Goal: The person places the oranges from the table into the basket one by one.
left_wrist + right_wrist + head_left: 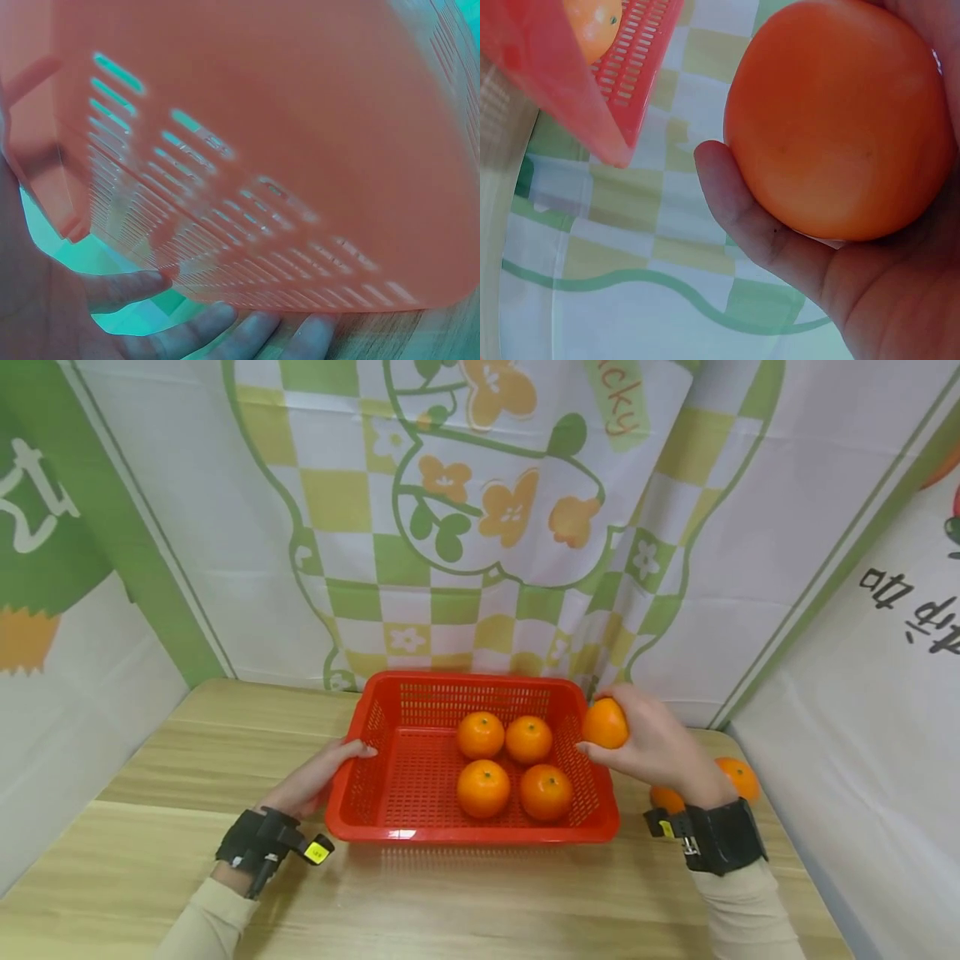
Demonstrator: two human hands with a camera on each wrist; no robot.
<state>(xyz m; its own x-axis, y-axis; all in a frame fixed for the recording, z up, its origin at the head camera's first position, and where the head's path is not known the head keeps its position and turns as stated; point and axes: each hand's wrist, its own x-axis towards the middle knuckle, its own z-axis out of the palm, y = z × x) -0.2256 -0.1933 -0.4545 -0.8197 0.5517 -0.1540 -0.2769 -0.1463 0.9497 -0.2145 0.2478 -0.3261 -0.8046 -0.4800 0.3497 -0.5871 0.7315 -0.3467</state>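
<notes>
A red plastic basket (pixel 480 837) with slotted walls stands on the table, several oranges grouped in its right half, among them a front-left orange (pixel 483 788). My left hand (pixel 318 774) grips the basket's left end, thumb over the rim. In the left wrist view its fingertips (pixel 259 324) touch the slotted outer wall low down. At the basket's right end, my right hand (pixel 651 739) holds another orange (pixel 606 724) level with the rim. The right wrist view shows this orange (pixel 840 120) large in the palm, with a finger curved along its side.
Two more oranges lie on the table to the right, one beside the right wrist (pixel 738 778) and one partly hidden under it (pixel 667 799). A patterned curtain (pixel 480 618) hangs behind the basket. White panels (pixel 847 710) flank the wooden table (pixel 480 902).
</notes>
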